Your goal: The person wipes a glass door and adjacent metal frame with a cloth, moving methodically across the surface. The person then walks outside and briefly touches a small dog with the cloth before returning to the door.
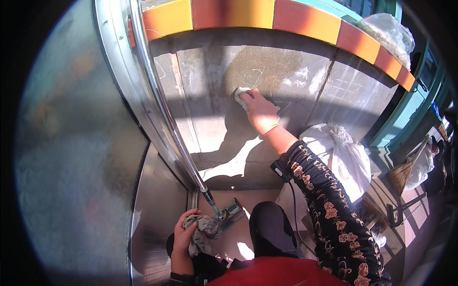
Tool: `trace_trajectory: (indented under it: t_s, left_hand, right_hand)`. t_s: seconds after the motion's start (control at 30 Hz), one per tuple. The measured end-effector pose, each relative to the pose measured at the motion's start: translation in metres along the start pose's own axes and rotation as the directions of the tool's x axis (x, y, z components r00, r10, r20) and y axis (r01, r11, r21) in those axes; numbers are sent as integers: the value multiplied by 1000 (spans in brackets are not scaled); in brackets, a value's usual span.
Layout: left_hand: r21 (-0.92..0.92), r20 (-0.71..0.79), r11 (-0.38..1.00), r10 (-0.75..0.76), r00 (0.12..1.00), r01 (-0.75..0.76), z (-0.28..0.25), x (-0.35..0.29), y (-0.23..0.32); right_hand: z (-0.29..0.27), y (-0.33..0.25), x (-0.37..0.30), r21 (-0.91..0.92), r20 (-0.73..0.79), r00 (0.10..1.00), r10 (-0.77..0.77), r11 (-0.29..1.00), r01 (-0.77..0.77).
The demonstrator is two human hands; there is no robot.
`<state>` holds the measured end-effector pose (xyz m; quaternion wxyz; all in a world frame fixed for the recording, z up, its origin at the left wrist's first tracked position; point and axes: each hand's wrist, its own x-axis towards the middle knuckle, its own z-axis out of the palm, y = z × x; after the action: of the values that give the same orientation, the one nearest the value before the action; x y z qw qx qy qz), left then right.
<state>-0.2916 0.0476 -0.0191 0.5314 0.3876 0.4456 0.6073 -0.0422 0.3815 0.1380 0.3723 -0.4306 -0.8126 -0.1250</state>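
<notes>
My right hand [261, 112] reaches forward, its fingers closed round a small whitish cloth [242, 97]. That cloth is pressed on the grey tiled wall [214, 128], where a darker damp-looking patch and pale scuffs show around it. Low at the left, my left hand [182, 234] grips a crumpled grey cloth [202, 231], which hangs down from the fingers. Just beyond that cloth, a long chrome pole [164, 102] slants down to a flat head [231, 212] near the floor.
Orange and yellow tiles [238, 13] edge the ledge above, bearing a clear plastic bag [389, 35]. A frosted panel [76, 143] closes off the left. At right stand a tied white sack [341, 157] and a broom [401, 175]. A black cable [295, 209] trails beside my right sleeve.
</notes>
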Motion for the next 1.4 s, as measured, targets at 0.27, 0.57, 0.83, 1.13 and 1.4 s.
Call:
trace_trajectory:
  t_s: [0.27,0.57,0.83,1.13,1.4]
  left_hand:
    - [-26,7,999,-20,1000,20,-4,-3,3]
    - [-60,-1,998,-26,1000,25,-9,0,-1]
    - [-75,15,997,-30,999,31,-8,-3,-5]
    - [-82,12,996,-16,1000,17,-10,-1,-5]
    - [-89,31,996,-11,999,14,-7,-1,-5]
  right_hand:
    - [-29,-11,10,174,-234,956,176,975,-137]
    - [-32,7,21,100,-282,944,173,984,-151]
    - [-62,11,20,211,-339,924,178,971,-109]
    - [-46,22,-8,-25,116,965,235,972,-234]
    - [-110,78,31,115,-619,739,266,961,-250]
